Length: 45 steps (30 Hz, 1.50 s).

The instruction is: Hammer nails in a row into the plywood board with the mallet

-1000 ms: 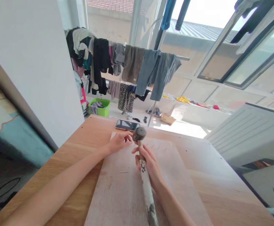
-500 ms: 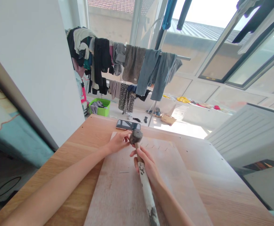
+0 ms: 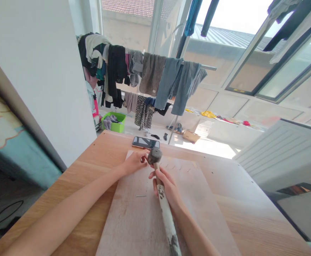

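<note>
My right hand (image 3: pixel 166 183) is wrapped around the upper handle of a mallet (image 3: pixel 154 156) with a dark round head and a worn, white-painted handle. Just left of the head, my left hand (image 3: pixel 136 161) is closed in a pinch, its fingertips partly hidden behind the head; what they hold cannot be made out. Under both hands lies a pale wooden board (image 3: pixel 128 220). Several thin nails (image 3: pixel 173 166) stand in a row in the board, right of the mallet head. One loose nail (image 3: pixel 141 196) lies flat on the board, nearer to me.
A phone (image 3: pixel 145 142) lies on the wooden table (image 3: pixel 91 177) beyond the board. Past the table's far edge stand a green basket (image 3: pixel 114 122) with cloth in it and a rack hung with clothes (image 3: pixel 152 73). A white panel (image 3: pixel 43 71) rises at the left.
The mallet head and both hands sit almost where they were, with only a slight shift of the whole view. The grips look the same.
</note>
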Each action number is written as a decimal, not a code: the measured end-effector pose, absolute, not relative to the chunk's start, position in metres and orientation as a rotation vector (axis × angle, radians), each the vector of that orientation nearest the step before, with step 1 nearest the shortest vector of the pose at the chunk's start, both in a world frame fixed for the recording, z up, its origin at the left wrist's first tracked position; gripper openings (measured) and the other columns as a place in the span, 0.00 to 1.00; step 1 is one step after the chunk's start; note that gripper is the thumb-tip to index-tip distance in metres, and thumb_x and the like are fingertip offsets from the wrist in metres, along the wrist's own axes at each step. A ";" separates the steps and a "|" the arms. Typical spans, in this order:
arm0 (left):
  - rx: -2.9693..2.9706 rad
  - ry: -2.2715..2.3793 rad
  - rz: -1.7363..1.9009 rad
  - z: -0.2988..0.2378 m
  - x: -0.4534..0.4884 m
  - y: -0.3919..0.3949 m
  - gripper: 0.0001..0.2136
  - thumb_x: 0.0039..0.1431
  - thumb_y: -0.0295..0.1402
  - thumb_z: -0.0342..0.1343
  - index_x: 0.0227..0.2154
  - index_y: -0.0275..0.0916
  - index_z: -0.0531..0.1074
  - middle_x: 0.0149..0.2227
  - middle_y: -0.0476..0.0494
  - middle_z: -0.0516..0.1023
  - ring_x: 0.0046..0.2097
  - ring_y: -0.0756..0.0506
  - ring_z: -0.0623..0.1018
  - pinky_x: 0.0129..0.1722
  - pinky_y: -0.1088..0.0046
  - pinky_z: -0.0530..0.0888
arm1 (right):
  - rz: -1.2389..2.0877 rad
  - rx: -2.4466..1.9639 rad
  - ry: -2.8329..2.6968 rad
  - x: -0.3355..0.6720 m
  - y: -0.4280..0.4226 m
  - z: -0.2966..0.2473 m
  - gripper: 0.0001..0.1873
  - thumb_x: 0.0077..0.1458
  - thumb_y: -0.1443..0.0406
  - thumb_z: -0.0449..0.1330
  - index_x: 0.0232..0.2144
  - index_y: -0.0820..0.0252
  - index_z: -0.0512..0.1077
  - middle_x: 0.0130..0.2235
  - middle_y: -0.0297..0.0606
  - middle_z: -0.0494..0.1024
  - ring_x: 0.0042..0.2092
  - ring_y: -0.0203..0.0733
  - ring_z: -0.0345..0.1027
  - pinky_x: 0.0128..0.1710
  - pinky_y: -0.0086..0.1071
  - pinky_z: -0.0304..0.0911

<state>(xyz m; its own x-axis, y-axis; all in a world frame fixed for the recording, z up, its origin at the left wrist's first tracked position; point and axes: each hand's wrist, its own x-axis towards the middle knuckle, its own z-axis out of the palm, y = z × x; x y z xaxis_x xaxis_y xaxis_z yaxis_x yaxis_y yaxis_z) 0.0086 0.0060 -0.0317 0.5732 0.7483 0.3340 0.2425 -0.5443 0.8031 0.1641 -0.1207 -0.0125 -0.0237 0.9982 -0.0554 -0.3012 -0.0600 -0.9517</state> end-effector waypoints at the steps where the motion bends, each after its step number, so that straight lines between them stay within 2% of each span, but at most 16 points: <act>1: 2.077 0.797 0.885 -0.032 0.009 0.006 0.08 0.50 0.21 0.55 0.33 0.37 0.72 0.27 0.53 0.78 0.29 0.53 0.73 0.32 0.79 0.70 | 1.386 -1.010 -0.967 0.164 -0.121 -0.013 0.25 0.56 0.48 0.66 0.48 0.59 0.76 0.33 0.34 0.78 0.16 0.27 0.59 0.11 0.22 0.49; 7: 2.102 0.838 0.828 -0.032 0.011 0.004 0.10 0.50 0.22 0.54 0.37 0.37 0.72 0.28 0.54 0.75 0.28 0.52 0.73 0.31 0.79 0.69 | 1.376 -1.016 -0.960 0.165 -0.121 -0.013 0.23 0.55 0.48 0.67 0.43 0.59 0.76 0.33 0.34 0.79 0.16 0.27 0.60 0.12 0.23 0.50; 10: 2.128 0.912 0.780 -0.026 0.009 0.004 0.10 0.52 0.26 0.57 0.38 0.37 0.71 0.32 0.51 0.74 0.30 0.51 0.73 0.30 0.77 0.69 | 1.344 -1.010 -0.970 0.165 -0.121 -0.012 0.21 0.55 0.48 0.67 0.37 0.60 0.76 0.26 0.32 0.75 0.16 0.29 0.59 0.13 0.23 0.48; 13: 2.169 0.946 0.696 -0.011 0.002 0.003 0.07 0.52 0.33 0.61 0.32 0.38 0.70 0.32 0.49 0.73 0.31 0.49 0.72 0.30 0.75 0.68 | 1.318 -1.000 -0.957 0.168 -0.121 -0.011 0.19 0.58 0.49 0.65 0.32 0.60 0.75 0.21 0.28 0.69 0.16 0.29 0.59 0.14 0.23 0.48; 18: 2.420 0.773 0.066 0.026 -0.005 -0.023 0.07 0.50 0.37 0.64 0.27 0.40 0.75 0.29 0.49 0.75 0.28 0.47 0.72 0.25 0.73 0.64 | 1.286 -1.002 -0.870 0.172 -0.121 -0.010 0.22 0.55 0.49 0.67 0.42 0.58 0.75 0.30 0.31 0.76 0.16 0.28 0.59 0.13 0.24 0.48; 21: 2.590 0.731 -0.143 0.039 0.002 -0.050 0.06 0.44 0.35 0.68 0.25 0.40 0.78 0.27 0.48 0.76 0.24 0.46 0.72 0.24 0.69 0.64 | 1.286 -1.043 -0.894 0.170 -0.123 -0.007 0.22 0.55 0.48 0.66 0.40 0.60 0.75 0.23 0.28 0.71 0.17 0.30 0.59 0.14 0.24 0.47; 23: 2.741 0.712 -0.230 0.042 0.009 -0.068 0.09 0.44 0.36 0.70 0.27 0.38 0.81 0.28 0.43 0.80 0.25 0.43 0.75 0.25 0.66 0.67 | 1.285 -1.050 -0.896 0.169 -0.124 -0.005 0.23 0.54 0.47 0.67 0.40 0.59 0.74 0.22 0.28 0.70 0.17 0.30 0.59 0.15 0.24 0.48; 25: 2.877 0.707 -0.292 0.042 0.015 -0.080 0.09 0.48 0.34 0.70 0.31 0.35 0.83 0.32 0.37 0.82 0.29 0.39 0.79 0.28 0.64 0.71 | 1.283 -1.034 -0.878 0.168 -0.124 -0.003 0.25 0.51 0.47 0.69 0.41 0.59 0.74 0.26 0.30 0.74 0.17 0.29 0.60 0.15 0.24 0.49; 28: 2.952 0.720 -0.317 0.040 0.019 -0.087 0.07 0.52 0.27 0.67 0.35 0.34 0.83 0.34 0.33 0.84 0.34 0.36 0.82 0.32 0.63 0.73 | 1.284 -1.028 -0.872 0.167 -0.123 -0.004 0.25 0.49 0.47 0.70 0.40 0.59 0.75 0.30 0.32 0.76 0.17 0.28 0.60 0.14 0.24 0.49; 31: 2.934 0.741 -0.293 0.041 0.017 -0.080 0.06 0.51 0.27 0.67 0.33 0.35 0.82 0.32 0.36 0.83 0.32 0.38 0.82 0.30 0.66 0.72 | 1.281 -1.042 -0.888 0.168 -0.123 -0.005 0.23 0.51 0.47 0.68 0.36 0.60 0.74 0.29 0.33 0.75 0.17 0.28 0.60 0.14 0.24 0.49; 36: 2.811 0.958 -0.089 0.045 -0.002 -0.050 0.02 0.51 0.26 0.61 0.28 0.36 0.79 0.29 0.40 0.80 0.30 0.40 0.80 0.27 0.68 0.66 | 1.271 -1.052 -0.876 0.168 -0.123 -0.005 0.23 0.51 0.47 0.68 0.39 0.59 0.75 0.31 0.32 0.75 0.18 0.28 0.60 0.14 0.24 0.51; 40: 2.767 1.066 0.048 0.040 -0.016 -0.023 0.06 0.54 0.23 0.55 0.29 0.38 0.76 0.28 0.43 0.79 0.30 0.43 0.77 0.28 0.71 0.63 | 1.270 -1.054 -0.874 0.167 -0.123 -0.006 0.22 0.52 0.48 0.68 0.40 0.59 0.75 0.31 0.31 0.75 0.18 0.28 0.60 0.14 0.24 0.51; 45: 2.649 1.032 0.062 0.032 -0.025 -0.008 0.06 0.55 0.23 0.55 0.29 0.40 0.74 0.28 0.47 0.78 0.29 0.46 0.73 0.27 0.73 0.61 | 1.267 -1.054 -0.893 0.168 -0.123 -0.008 0.25 0.53 0.47 0.68 0.44 0.60 0.75 0.31 0.31 0.75 0.18 0.27 0.61 0.14 0.23 0.50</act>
<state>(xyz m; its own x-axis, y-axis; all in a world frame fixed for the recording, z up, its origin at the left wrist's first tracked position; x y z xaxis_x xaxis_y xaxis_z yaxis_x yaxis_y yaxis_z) -0.0245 -0.0080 0.0325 0.7413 0.6678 -0.0670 0.6550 -0.6982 0.2889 0.1676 -0.1231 -0.0076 0.1115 0.9930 -0.0389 -0.2971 -0.0041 -0.9548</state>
